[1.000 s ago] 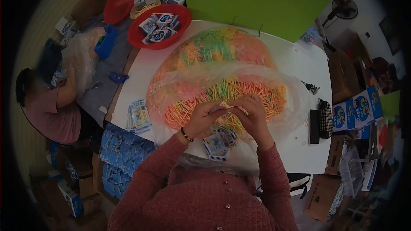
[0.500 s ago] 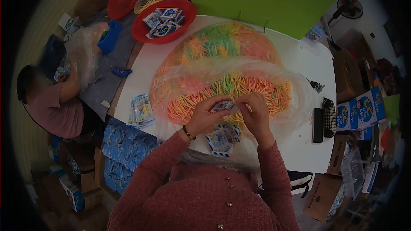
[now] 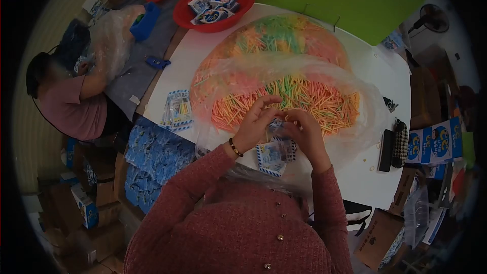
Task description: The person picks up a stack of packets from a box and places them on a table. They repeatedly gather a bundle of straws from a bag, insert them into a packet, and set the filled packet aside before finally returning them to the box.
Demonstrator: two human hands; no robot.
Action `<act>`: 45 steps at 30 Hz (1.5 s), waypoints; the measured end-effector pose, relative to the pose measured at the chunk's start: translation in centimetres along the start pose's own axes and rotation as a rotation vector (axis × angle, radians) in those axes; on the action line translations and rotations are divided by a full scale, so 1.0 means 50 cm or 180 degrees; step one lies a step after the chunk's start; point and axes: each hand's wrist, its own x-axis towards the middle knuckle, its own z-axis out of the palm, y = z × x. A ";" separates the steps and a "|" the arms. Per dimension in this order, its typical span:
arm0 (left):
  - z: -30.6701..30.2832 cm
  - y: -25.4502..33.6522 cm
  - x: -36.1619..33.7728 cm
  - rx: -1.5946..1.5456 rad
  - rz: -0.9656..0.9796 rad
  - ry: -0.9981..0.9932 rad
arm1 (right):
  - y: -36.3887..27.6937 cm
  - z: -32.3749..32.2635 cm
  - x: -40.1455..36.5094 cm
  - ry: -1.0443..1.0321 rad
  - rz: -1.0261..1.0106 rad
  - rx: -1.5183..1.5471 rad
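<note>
A big clear plastic bag (image 3: 355, 102) lies open on the white table (image 3: 365, 182), heaped with coloured sticks (image 3: 309, 99) in orange, green, pink and yellow. My left hand (image 3: 257, 127) and my right hand (image 3: 304, 137) meet at the bag's near edge and both pinch a small blue-and-white packet (image 3: 277, 123). Right under my hands lies a small stack of the same packets (image 3: 274, 155). Whether any sticks are between my fingers is hidden.
Filled packets (image 3: 177, 110) lie at the table's left edge above a pile of blue packets (image 3: 152, 160). A red bowl (image 3: 213, 7) of packets stands at the back. A phone (image 3: 386, 150) and a checkered pouch (image 3: 401, 142) lie at right. Another person (image 3: 68, 104) works at left.
My hands have come lower and closer to the packet stack, still together on the small packet. The view has tilted, so everything has shifted up and right.
</note>
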 end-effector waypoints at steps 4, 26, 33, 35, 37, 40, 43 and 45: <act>0.030 0.055 -0.007 -0.0081 0.0511 -0.0034 | 0.030 -0.012 -0.017 0.0739 0.0204 0.1763; -0.377 0.175 -0.103 0.4877 0.0860 0.1422 | -0.028 -0.061 -0.128 0.1519 0.0519 0.2338; -0.131 0.213 -0.106 0.5165 0.1959 0.1210 | -0.048 -0.066 -0.177 0.0966 0.0838 0.0191; -0.035 0.153 -0.102 0.4327 0.1390 0.0040 | -0.032 -0.048 -0.177 0.0948 0.0942 0.0244; 0.011 0.061 -0.090 0.4205 0.1200 -0.0310 | -0.027 -0.048 -0.166 0.0928 0.1013 0.0365; 0.009 -0.009 -0.074 0.4227 0.0997 -0.0581 | -0.026 -0.064 -0.141 0.0713 0.0969 -0.0353; 0.001 -0.009 -0.070 0.4157 0.0772 -0.0588 | -0.016 -0.079 -0.115 0.0493 0.0208 -0.1669; -0.008 -0.005 -0.067 0.4117 0.0972 -0.0513 | -0.012 -0.065 -0.093 0.0209 0.0039 -0.1995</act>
